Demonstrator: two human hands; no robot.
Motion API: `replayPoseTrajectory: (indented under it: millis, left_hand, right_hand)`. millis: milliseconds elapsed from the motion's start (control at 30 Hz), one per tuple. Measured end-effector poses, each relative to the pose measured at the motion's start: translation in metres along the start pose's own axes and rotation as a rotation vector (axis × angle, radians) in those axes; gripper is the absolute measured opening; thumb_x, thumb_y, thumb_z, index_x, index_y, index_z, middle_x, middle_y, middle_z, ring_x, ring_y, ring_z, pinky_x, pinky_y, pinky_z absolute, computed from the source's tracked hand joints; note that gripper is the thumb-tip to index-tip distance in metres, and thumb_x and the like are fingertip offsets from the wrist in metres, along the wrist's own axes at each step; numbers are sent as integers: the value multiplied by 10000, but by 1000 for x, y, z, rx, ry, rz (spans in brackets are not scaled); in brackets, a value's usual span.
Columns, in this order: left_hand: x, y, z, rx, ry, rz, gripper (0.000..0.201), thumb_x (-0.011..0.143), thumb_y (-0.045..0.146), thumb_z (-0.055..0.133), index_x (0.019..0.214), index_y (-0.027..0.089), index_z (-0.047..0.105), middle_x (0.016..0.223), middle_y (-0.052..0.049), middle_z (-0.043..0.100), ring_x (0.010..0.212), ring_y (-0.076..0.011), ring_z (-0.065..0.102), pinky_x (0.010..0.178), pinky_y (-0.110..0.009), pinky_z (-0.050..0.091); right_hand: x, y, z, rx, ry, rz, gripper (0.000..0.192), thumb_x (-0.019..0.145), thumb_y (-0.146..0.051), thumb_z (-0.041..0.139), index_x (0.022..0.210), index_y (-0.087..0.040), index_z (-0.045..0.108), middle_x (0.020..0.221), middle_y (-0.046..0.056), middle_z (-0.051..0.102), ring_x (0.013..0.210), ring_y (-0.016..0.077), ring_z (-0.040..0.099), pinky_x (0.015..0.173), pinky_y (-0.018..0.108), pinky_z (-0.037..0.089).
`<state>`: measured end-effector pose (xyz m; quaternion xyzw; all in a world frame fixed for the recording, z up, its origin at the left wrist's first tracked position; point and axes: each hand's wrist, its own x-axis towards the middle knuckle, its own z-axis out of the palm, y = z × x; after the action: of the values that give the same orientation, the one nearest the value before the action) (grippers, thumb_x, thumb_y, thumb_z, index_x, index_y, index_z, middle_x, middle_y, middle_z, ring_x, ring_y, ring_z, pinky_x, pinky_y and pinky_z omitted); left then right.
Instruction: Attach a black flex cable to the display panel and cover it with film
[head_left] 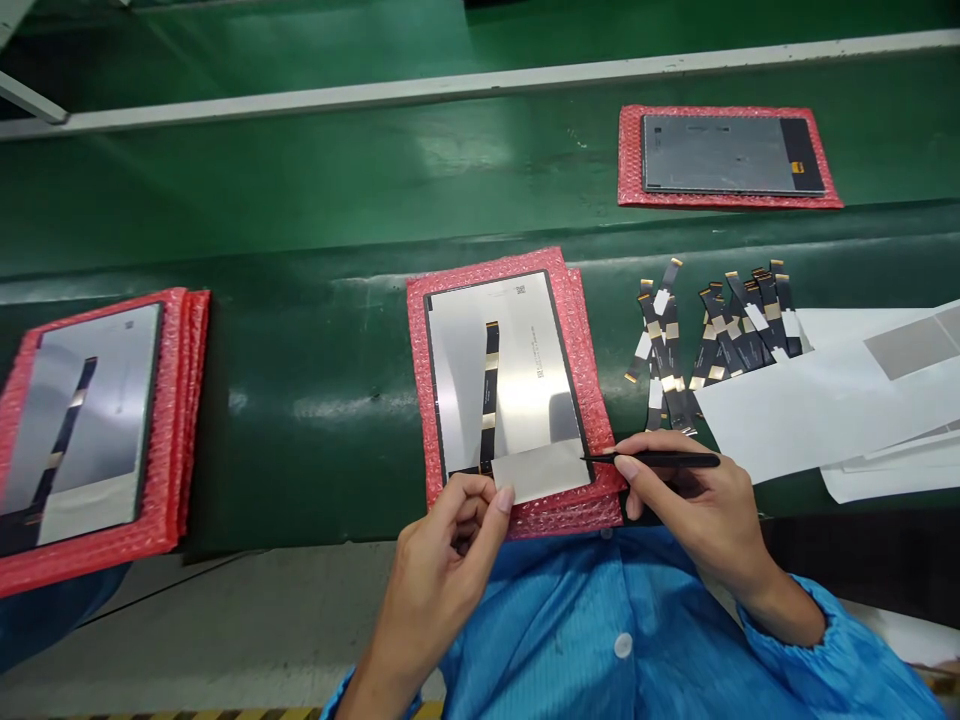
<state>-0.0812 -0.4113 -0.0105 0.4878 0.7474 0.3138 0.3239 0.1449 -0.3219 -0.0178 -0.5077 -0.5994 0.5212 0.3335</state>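
Observation:
In front of me a display panel (525,380) with a shiny metallic back lies on red bubble-wrap bags (566,262). A black flex cable (490,390) with gold patches runs along the panel's left part. Across the panel's near end is a pale grey rectangular sticker (541,470). My left hand (450,560) pinches the sticker's left corner between thumb and index finger. My right hand (690,500) is closed around black tweezers (660,459), whose tip touches the sticker's right edge.
Several flex cables (739,330) lie piled to the right, beside white sheets (810,400) bearing grey stickers (911,347). Another panel on red bubble wrap (630,185) lies at the back right. On the left, a stack of red bags (193,400) carries a panel (97,420) with cable and sticker.

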Motion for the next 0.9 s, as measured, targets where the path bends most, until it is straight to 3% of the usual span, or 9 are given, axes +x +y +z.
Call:
replayPoseTrajectory:
  millis: [900]
  left_hand:
    - [-1, 1, 1, 20, -10, -31, 272, 880, 491, 560, 818, 228, 592, 605, 65, 582, 477, -50, 517, 422, -117, 404]
  right_hand:
    - [0, -4, 1, -20, 27, 17, 208, 844, -270, 714, 938, -454, 735, 610, -66, 722, 403, 220, 694, 412, 383, 641]
